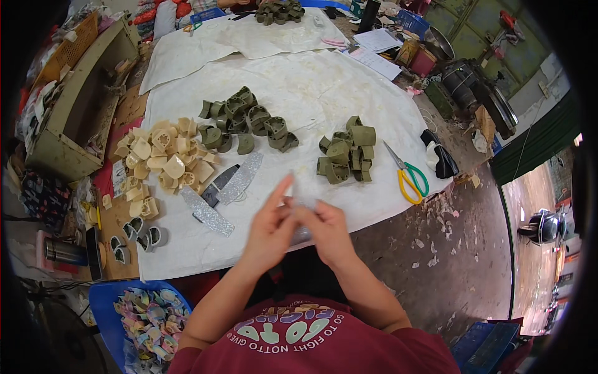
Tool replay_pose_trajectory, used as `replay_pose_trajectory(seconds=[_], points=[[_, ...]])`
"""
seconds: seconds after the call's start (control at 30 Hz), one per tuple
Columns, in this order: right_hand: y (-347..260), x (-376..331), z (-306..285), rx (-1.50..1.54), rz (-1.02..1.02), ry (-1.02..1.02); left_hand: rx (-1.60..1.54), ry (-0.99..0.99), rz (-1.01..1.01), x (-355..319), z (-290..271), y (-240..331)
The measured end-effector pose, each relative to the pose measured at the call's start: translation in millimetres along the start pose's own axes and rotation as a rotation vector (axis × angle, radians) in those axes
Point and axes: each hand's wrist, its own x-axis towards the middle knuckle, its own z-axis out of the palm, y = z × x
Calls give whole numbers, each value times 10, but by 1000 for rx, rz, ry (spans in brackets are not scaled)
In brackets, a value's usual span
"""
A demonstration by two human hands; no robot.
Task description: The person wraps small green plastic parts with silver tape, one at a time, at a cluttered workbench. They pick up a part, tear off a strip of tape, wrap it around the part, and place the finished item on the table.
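Note:
Over the near edge of the white cloth, my left hand [269, 229] and my right hand [328, 232] meet, thumbs close together. Pinched between them is a small silvery glitter piece [303, 204], blurred and partly hidden by my fingers. My left index finger points up and away from it. To the left lie flat silver glitter strips [242, 177] with a dark strip [221, 183] among them. Beyond my hands sit olive-green curved pieces [339, 151], with another olive pile [240, 115] farther left. A heap of cream curved pieces [163, 149] is at the left.
Scissors with yellow and green handles [408, 181] lie right, near a black pouch [439, 156]. Several silver-covered rings [149, 237] stand at the near left corner. Below is a blue tub [103, 305] of colourful scraps. A black machine [473, 90] stands far right.

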Motion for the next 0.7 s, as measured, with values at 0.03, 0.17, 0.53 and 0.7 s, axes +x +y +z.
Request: replay_pose_trajectory(seconds=[0.03,0.17,0.53,0.7], points=[[-30,-42,-96,93,48,50,48,-22,2,68,130,-51],[-153,-68,-725,229,37,354,480,75,153,462,480,-318],[25,191,-747,243,28,155,428,166,227,936,428,-508],[83,184,-555,29,-62,-78,-185,62,-62,824,-15,-473]])
